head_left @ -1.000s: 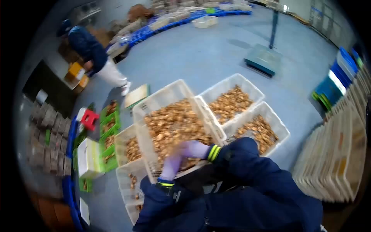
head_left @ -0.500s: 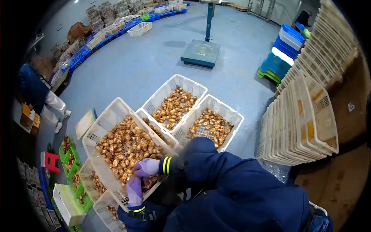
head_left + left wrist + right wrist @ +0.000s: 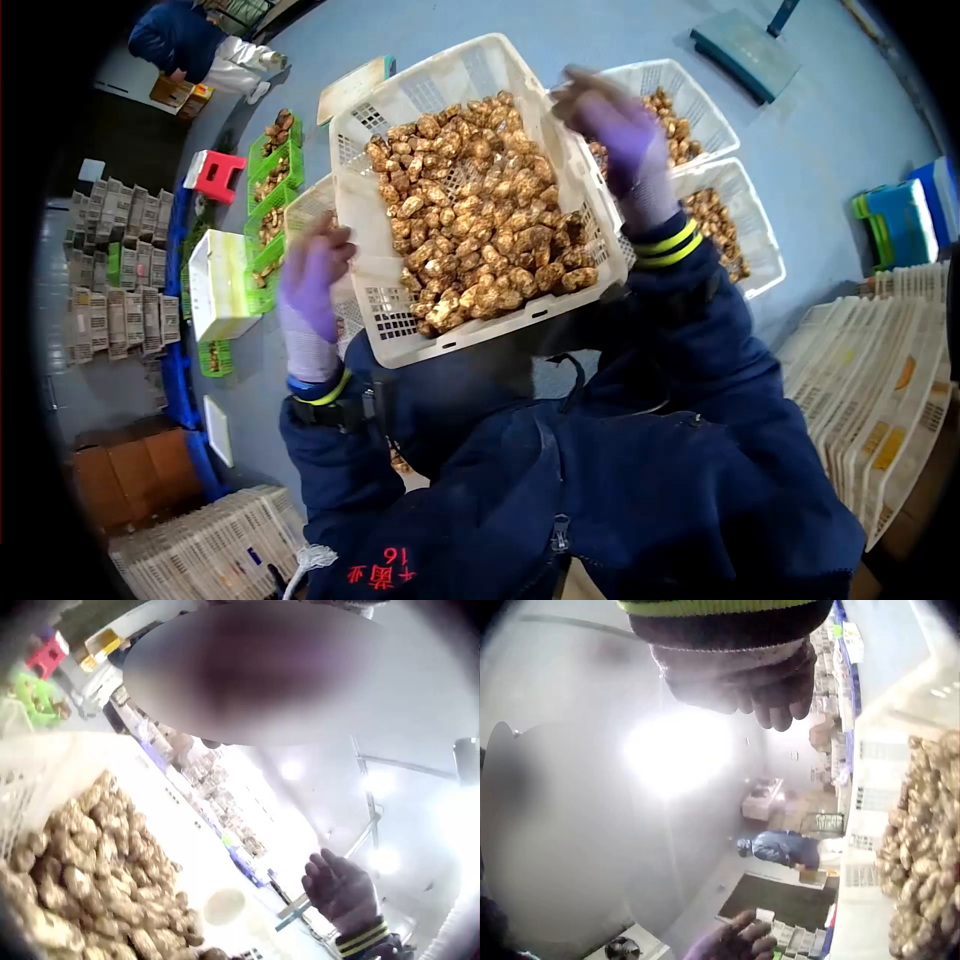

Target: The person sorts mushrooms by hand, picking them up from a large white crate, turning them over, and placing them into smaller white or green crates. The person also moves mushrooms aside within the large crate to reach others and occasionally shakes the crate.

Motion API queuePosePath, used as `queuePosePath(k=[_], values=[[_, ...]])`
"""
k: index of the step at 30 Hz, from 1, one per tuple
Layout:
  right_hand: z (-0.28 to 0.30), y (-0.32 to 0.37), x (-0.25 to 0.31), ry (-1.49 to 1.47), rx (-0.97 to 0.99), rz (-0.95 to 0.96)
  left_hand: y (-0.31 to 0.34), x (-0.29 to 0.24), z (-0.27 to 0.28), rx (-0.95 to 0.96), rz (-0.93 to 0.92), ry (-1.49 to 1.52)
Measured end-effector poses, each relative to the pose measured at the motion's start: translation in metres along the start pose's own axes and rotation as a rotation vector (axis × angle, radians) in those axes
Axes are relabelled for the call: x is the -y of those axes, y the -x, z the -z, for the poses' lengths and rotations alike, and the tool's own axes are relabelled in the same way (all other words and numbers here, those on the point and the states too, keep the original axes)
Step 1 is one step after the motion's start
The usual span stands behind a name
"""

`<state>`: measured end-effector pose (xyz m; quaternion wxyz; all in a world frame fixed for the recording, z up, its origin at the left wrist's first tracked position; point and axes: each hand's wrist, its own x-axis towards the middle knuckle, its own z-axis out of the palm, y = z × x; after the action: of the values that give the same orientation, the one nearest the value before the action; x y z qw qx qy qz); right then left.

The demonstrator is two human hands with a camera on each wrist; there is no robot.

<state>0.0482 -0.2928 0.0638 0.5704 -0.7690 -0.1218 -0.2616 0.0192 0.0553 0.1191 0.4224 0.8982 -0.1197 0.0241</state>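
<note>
Main work item: a white plastic crate (image 3: 470, 70) with slotted walls, positioned at the near centre, directly in front of the wearer. A layer of brown, lumpy pieces (image 3: 480, 220) covers most of its base; a patch of bare grid shows at the near left corner.

Left hand (image 3: 315, 280): purple-gloved, just left of the crate, fingers bent and slightly spread. Right hand (image 3: 615, 130): purple-gloved, raised by the crate's right wall, blurred in the head view. The grip of each hand is loose — fingers off the pieces. Contact between the left hand and the crate rim cannot be determined.

Surface: the floor (image 3: 840, 110) is smooth and blue-grey. Two further crates stand to the right of the main one — a far crate (image 3: 703, 105) and a near crate (image 3: 757, 225), both containing similar pieces. Green baskets (image 3: 293, 170) form a row on the left, with a red stool (image 3: 218, 178) and a white box (image 3: 210, 285) beside them.

Room: a platform scale (image 3: 745, 55) occupies the far right. Nested crates (image 3: 850, 380) are stacked at the right, below blue and teal bins (image 3: 905, 215); another stack (image 3: 210, 550) lies near left. A second person (image 3: 180, 40) in a dark blue jacket stands far left. The right wrist view shows a bright overhead light (image 3: 679, 750).
</note>
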Motion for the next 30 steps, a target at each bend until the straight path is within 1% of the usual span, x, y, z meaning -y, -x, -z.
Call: queuePosePath(k=[1, 2, 3, 5, 6, 7, 8, 9, 11, 13, 15, 16, 17, 19, 20, 21, 22, 23, 25, 26, 27, 28, 29, 30], values=[[0.012, -0.011, 0.013, -0.444, -0.180, -0.222, -0.007, 0.000, 0.007, -0.138, 0.162, 0.251], [0.022, -0.022, -0.004, -0.507, -0.241, -0.268, -0.016, 0.001, 0.013, -0.144, 0.183, 0.272], [0.031, -0.026, -0.027, -0.513, -0.252, -0.227, -0.026, 0.002, 0.014, -0.154, 0.202, 0.297], [0.039, -0.020, -0.065, -0.412, -0.270, -0.289, -0.048, -0.006, 0.001, -0.029, 0.138, 0.135], [0.035, -0.015, -0.080, -0.551, -0.334, -0.495, -0.062, 0.003, -0.006, 0.043, 0.199, 0.209], [0.034, -0.006, -0.112, -0.652, -0.296, -0.549, -0.076, -0.010, -0.022, 0.051, 0.326, 0.138], [0.032, -0.004, -0.114, -0.645, -0.294, -0.587, -0.092, 0.003, -0.033, 0.123, 0.336, 0.071], [0.030, -0.004, -0.117, -0.637, -0.290, -0.619, -0.107, 0.024, -0.048, 0.189, 0.342, 0.006], [0.031, -0.004, -0.112, -0.570, -0.233, -0.592, -0.133, 0.076, -0.081, 0.345, 0.230, -0.409], [0.035, -0.004, -0.108, -0.460, -0.183, -0.586, -0.144, 0.138, -0.114, 0.471, 0.365, -0.695], [0.034, 0.000, -0.120, -0.486, -0.202, -0.579, -0.124, 0.143, -0.131, 0.452, 0.392, -0.754], [0.035, -0.001, -0.122, -0.462, -0.187, -0.597, -0.111, 0.143, -0.137, 0.407, 0.318, -0.816], [0.035, -0.002, -0.121, -0.439, -0.170, -0.615, -0.097, 0.139, -0.138, 0.387, 0.206, -0.827], [0.032, -0.002, -0.122, -0.448, -0.135, -0.628, -0.079, 0.122, -0.137, 0.387, 0.197, -0.816], [0.030, -0.002, -0.121, -0.419, -0.114, -0.646, -0.076, 0.119, -0.135, 0.409, 0.218, -0.686], [0.028, -0.002, -0.119, -0.391, -0.095, -0.664, -0.069, 0.121, -0.135, 0.373, 0.219, -0.539], [0.027, -0.001, -0.124, -0.337, -0.055, -0.620, -0.067, 0.107, -0.138, 0.519, 0.371, -0.221], [0.026, 0.000, -0.124, -0.362, -0.055, -0.632, -0.068, 0.087, -0.142, 0.653, 0.512, 0.108], [0.027, 0.001, -0.121, -0.398, -0.055, -0.654, -0.068, 0.068, -0.146, 0.590, 0.086, -0.269], [0.027, 0.003, -0.118, -0.442, -0.086, -0.670, -0.079, 0.072, -0.146, 0.610, 0.194, -0.058], [0.028, 0.003, -0.118, -0.436, -0.095, -0.677, -0.106, 0.016, -0.134, 0.693, 0.481, -0.019], [0.030, 0.003, -0.120, -0.429, -0.104, -0.682, -0.117, 0.024, -0.129, 0.552, 0.468, 0.074], [0.030, 0.002, -0.122, -0.421, -0.116, -0.690, -0.129, 0.046, -0.127, 0.413, 0.249, -0.138], [0.028, 0.001, -0.126, -0.430, -0.171, -0.685, -0.140, 0.073, -0.128, 0.361, 0.190, -0.275]])
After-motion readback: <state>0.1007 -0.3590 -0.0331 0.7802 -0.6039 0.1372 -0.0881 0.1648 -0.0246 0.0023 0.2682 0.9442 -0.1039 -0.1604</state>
